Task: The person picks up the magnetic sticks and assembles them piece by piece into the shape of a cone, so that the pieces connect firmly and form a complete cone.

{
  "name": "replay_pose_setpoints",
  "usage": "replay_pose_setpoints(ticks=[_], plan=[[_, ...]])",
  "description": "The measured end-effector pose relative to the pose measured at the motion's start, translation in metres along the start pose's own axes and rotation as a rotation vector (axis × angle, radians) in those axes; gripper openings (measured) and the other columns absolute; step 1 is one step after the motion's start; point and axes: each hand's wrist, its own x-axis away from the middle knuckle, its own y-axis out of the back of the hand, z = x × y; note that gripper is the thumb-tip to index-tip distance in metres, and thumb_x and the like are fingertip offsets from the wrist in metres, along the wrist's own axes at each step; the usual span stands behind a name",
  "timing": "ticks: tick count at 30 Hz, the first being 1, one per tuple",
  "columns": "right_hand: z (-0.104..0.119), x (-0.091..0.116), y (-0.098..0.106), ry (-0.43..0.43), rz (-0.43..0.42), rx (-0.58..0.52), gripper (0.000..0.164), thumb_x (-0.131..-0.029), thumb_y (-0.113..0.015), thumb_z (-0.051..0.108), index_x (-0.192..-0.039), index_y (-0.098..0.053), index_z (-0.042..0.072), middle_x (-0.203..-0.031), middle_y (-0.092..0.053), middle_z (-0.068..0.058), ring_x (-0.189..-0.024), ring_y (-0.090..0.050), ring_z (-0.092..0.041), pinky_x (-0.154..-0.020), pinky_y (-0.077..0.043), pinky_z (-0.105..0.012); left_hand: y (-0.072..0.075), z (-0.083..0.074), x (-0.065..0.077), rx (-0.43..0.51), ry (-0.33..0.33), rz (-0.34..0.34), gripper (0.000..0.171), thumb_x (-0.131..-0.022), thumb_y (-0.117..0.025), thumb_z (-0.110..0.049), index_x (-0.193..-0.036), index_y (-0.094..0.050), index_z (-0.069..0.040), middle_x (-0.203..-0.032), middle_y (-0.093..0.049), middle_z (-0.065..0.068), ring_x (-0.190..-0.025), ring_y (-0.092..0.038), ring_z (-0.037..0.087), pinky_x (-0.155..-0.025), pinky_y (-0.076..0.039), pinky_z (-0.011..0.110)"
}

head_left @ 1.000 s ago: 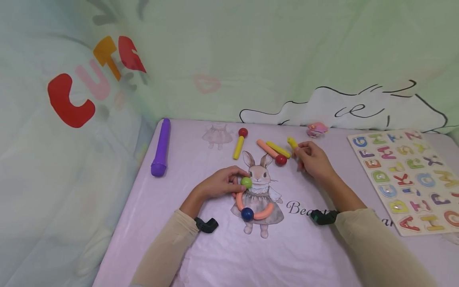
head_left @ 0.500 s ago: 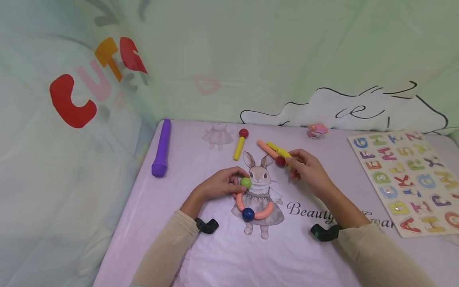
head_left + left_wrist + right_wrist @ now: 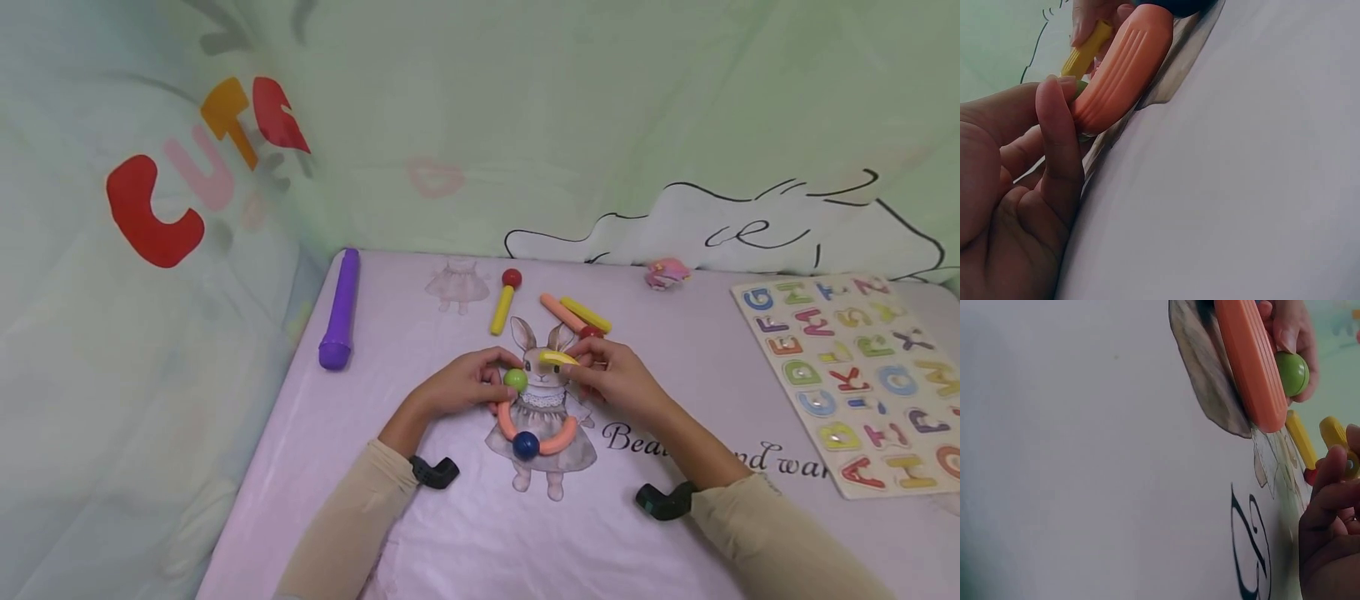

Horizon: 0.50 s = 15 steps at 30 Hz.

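Inspected with the rabbit print (image 3: 540, 421) on the lilac bench (image 3: 450, 542) as reference. Found the left hand (image 3: 463, 383) at the left edge of the rabbit print, pinching a green ball (image 3: 515, 380) between thumb and fingers. Traced from there across the print's skirt a curved orange piece (image 3: 506, 418), a blue ball (image 3: 526, 445) and a second orange piece (image 3: 559, 437), free at its far end. Found the right hand (image 3: 615, 379) beside the print's head, grasping a short yellow piece (image 3: 557, 358) over the face, apart from the green ball.

Recorded just beyond the print's right ear an orange rod (image 3: 558, 310), a yellow rod (image 3: 587, 314) and a red ball (image 3: 591, 331), partly hidden by fingers. Recorded beyond the left ear a red-tipped yellow stick (image 3: 502, 310). Logged well left of the print a purple toy microphone (image 3: 341, 308); beyond it to the right, a pink toy (image 3: 666, 273); well right, an alphabet board (image 3: 891, 482).
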Motion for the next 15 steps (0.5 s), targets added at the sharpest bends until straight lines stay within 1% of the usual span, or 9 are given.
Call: replay_pose_setpoints(ticks=[4, 9, 12, 15], plan=[[0.0004, -0.0002, -0.0015, -0.008, 0.029, -0.022, 0.038, -0.094, -0.075, 0.030, -0.122, -0.061, 0.007, -0.086, -0.063, -0.013, -0.067, -0.054, -0.021, -0.056, -0.045, -0.025, -0.0001, 0.0029, -0.0017, 0.001, -0.005, -0.006, 0.041, -0.095, -0.074, -0.015, -0.133, -0.059, -0.011, -0.069, -0.060, -0.001, -0.062, -0.056, 0.011, -0.063, -0.050, 0.023], [0.0029, -0.0015, -0.0031, -0.038, 0.078, -0.062, 0.044, -0.094, -0.074, 0.034, -0.126, -0.059, 0.008, -0.084, -0.063, -0.012, -0.063, -0.050, -0.021, -0.054, -0.043, -0.026, -0.0003, 0.0045, -0.0021, 0.005, -0.003, -0.010, 0.039, -0.095, -0.073, -0.014, -0.132, -0.060, -0.011, -0.068, -0.061, -0.001, -0.062, -0.056, 0.011, -0.063, -0.049, 0.023], [0.0031, -0.0030, -0.0041, -0.048, 0.089, -0.076, 0.045, -0.095, -0.074, 0.035, -0.126, -0.058, 0.007, -0.083, -0.062, -0.011, -0.062, -0.048, -0.021, -0.053, -0.042, -0.026, -0.0003, 0.0038, -0.0015, 0.004, -0.003, -0.012, 0.039, -0.095, -0.073, -0.014, -0.131, -0.060, -0.011, -0.068, -0.060, -0.001, -0.062, -0.056, 0.011, -0.063, -0.049, 0.023], [0.0016, -0.0052, -0.0049, -0.052, 0.090, -0.083, 0.042, -0.095, -0.073, 0.033, -0.125, -0.058, 0.007, -0.083, -0.062, -0.011, -0.063, -0.048, -0.022, -0.054, -0.041, -0.026, -0.0003, 0.0034, -0.0015, 0.003, -0.004, -0.010, 0.039, -0.095, -0.073, -0.015, -0.132, -0.060, -0.012, -0.068, -0.060, -0.001, -0.062, -0.056, 0.011, -0.063, -0.049, 0.023]])
